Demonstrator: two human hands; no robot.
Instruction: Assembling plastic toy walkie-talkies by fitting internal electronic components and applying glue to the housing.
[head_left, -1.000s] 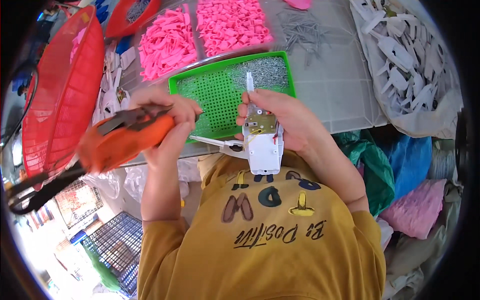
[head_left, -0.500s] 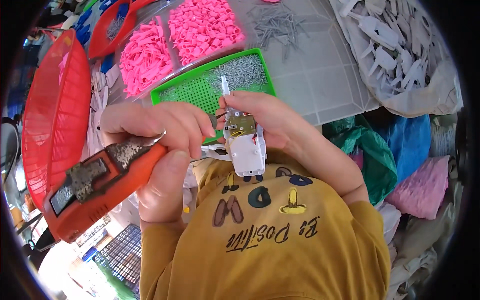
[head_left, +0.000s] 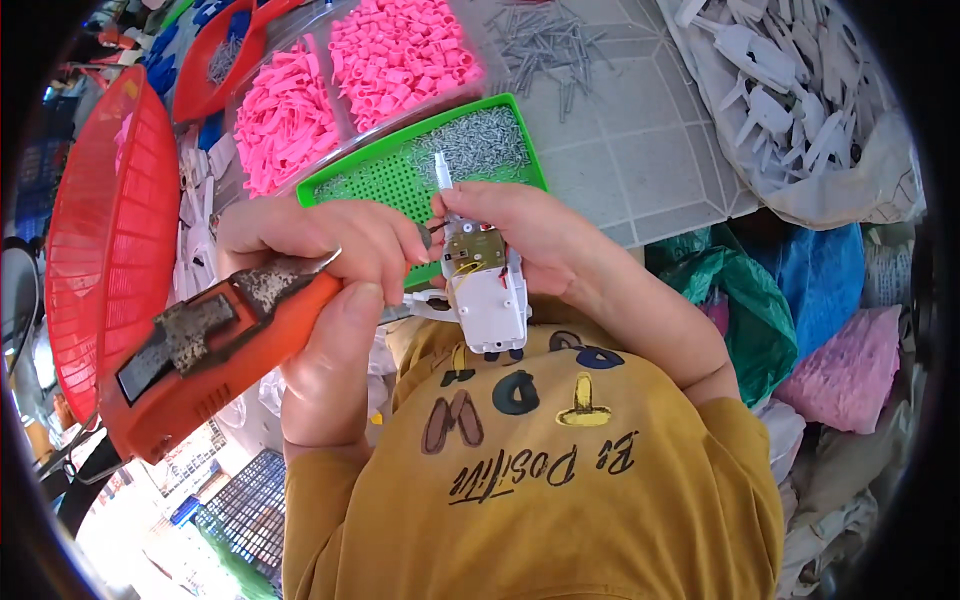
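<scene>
My left hand is wrapped round a worn orange electric screwdriver, whose body slants down to the left. Its dark bit reaches the side of a white plastic housing; whether it sits in a screw I cannot tell. My right hand grips that housing near its narrow end, thumb on top and fingers partly hidden behind. In the housing lie a brown-green circuit board and thin yellow wires. A pale slim stem juts from its far end, and a white side arm points left.
Beyond my hands stands a green tray of small screws. Behind it, a clear divided box holds pink parts. Long metal pins lie on the grey tabletop. A red basket stands left; a sack of white parts sits right.
The screwdriver's body has swung slightly up and to the right in my left hand. My right hand keeps its grip on the white housing, which has barely moved.
</scene>
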